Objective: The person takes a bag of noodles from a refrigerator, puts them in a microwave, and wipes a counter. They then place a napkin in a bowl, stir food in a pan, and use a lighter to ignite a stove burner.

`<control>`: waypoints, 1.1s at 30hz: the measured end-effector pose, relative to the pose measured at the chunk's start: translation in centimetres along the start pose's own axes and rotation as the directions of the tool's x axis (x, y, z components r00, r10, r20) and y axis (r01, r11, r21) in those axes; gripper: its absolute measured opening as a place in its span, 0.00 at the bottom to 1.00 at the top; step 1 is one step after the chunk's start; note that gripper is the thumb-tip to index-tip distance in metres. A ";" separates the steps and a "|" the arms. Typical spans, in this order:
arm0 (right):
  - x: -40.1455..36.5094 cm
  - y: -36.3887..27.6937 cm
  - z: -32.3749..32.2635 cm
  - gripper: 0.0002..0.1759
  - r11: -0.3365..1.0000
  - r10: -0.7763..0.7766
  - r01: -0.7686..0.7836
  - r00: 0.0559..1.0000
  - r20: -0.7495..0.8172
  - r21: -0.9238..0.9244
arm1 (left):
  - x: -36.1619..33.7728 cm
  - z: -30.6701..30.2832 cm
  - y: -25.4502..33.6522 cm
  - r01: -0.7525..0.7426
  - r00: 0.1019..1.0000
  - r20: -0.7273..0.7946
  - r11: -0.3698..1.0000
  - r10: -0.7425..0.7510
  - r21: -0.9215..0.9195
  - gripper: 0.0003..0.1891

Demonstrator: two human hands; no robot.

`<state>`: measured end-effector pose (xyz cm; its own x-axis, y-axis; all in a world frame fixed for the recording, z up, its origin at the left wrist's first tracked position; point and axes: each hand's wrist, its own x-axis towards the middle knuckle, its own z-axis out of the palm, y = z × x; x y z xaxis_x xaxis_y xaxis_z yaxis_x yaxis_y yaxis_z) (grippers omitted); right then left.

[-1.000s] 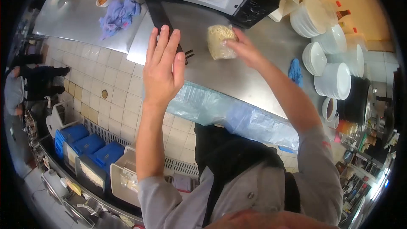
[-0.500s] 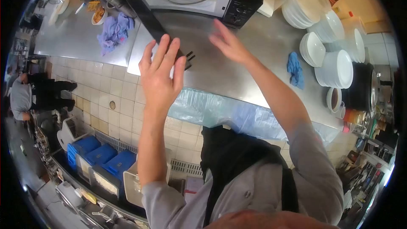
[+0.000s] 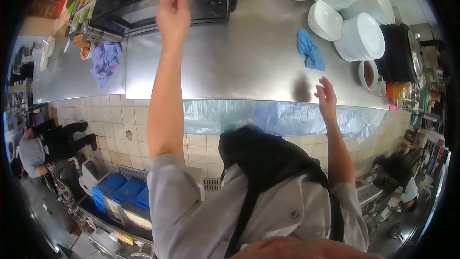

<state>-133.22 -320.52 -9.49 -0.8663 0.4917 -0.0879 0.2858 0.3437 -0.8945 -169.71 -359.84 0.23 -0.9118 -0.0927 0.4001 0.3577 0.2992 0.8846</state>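
Observation:
My left hand is closed, its fingers curled in, in front of the black microwave at the top left. Nothing shows between the fingers, and whether they touch the door is hard to see. The microwave door is closed. My right hand is empty, fingers apart, over the front edge of the steel counter. Beyond it lies a crumpled blue cloth.
White bowls and plates stand stacked at the right, beside a bowl of dark liquid and a black pot. A purple cloth lies left. Another person stands far left.
The microwave door has gone from open to closed. My left hand has moved up to it and curled its fingers. My right hand has moved right and down. The view has shifted.

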 end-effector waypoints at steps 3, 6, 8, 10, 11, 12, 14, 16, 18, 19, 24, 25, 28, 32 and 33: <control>-4.3 2.2 -2.1 0.28 0.994 0.086 -0.082 0.995 -0.058 0.070 | -2.0 0.5 -0.7 0.151 0.988 0.030 0.963 -0.148 -0.222 0.11; -8.9 4.9 -3.4 0.27 0.964 0.238 -0.227 0.969 -0.066 0.142 | -5.4 2.3 -3.1 0.551 0.834 0.243 0.739 -0.495 -0.386 0.15; -11.4 5.2 -3.7 0.28 0.939 0.318 -0.297 0.942 -0.110 0.174 | -6.9 4.1 -4.8 0.761 0.648 0.382 0.532 -0.660 -0.372 0.17; -13.2 6.1 -4.2 0.29 0.939 0.323 -0.302 0.939 -0.119 0.166 | -7.0 6.1 -6.0 0.869 0.463 0.584 0.212 -0.667 -0.447 0.20; -14.1 6.1 -4.4 0.29 0.937 0.336 -0.321 0.935 -0.113 0.135 | -6.9 7.2 -6.5 0.873 0.455 0.589 0.205 -0.668 -0.442 0.20; -15.0 6.1 -4.6 0.29 0.934 0.352 -0.342 0.930 -0.108 0.105 | -6.9 8.1 -7.0 0.834 0.473 0.637 0.075 -0.608 -0.547 0.19; -16.6 6.9 -5.0 0.30 0.932 0.362 -0.361 0.929 -0.072 0.035 | -6.6 9.4 -7.9 0.779 0.494 0.681 -0.072 -0.541 -0.623 0.19; -18.1 7.3 -5.4 0.31 0.926 0.374 -0.375 0.927 -0.033 -0.037 | -6.8 9.6 -8.7 0.660 0.542 0.751 -0.364 -0.376 -0.658 0.18; -19.1 7.5 -5.7 0.31 0.900 0.418 -0.409 0.908 0.030 -0.148 | -6.7 9.7 -9.1 0.649 0.540 0.757 -0.390 -0.367 -0.653 0.17; -19.7 7.6 -5.7 0.31 0.909 0.385 -0.373 0.922 0.030 -0.185 | -6.7 9.7 -9.1 0.637 0.541 0.759 -0.412 -0.363 -0.651 0.16; -22.3 7.9 -5.4 0.29 0.883 0.427 -0.423 0.904 -0.024 -0.203 | -6.2 9.7 -9.8 0.657 0.544 0.759 -0.381 -0.357 -0.650 0.15; -22.7 8.2 -5.3 0.28 0.870 0.461 -0.455 0.887 -0.015 -0.190 | -6.2 9.7 -9.8 0.664 0.543 0.748 -0.351 -0.381 -0.661 0.14; -23.5 9.0 -5.2 0.28 0.864 0.475 -0.464 0.880 0.011 -0.195 | -5.9 9.6 -9.4 0.681 0.533 0.717 -0.275 -0.449 -0.678 0.13; -23.2 10.1 -5.6 0.30 0.879 0.442 -0.423 0.896 0.043 -0.220 | -5.7 9.8 -8.5 0.686 0.529 0.638 -0.161 -0.559 -0.710 0.13; -23.0 10.0 -5.6 0.30 0.881 0.440 -0.421 0.897 0.044 -0.219 | -5.8 9.9 -8.6 0.694 0.538 0.612 -0.107 -0.579 -0.712 0.12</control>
<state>-108.18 -323.87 -13.91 -0.6697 0.5567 -0.4915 0.7056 0.2707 -0.6549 -169.53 -352.47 -12.04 -0.8215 0.3583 -0.4436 -0.5277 -0.7725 0.3533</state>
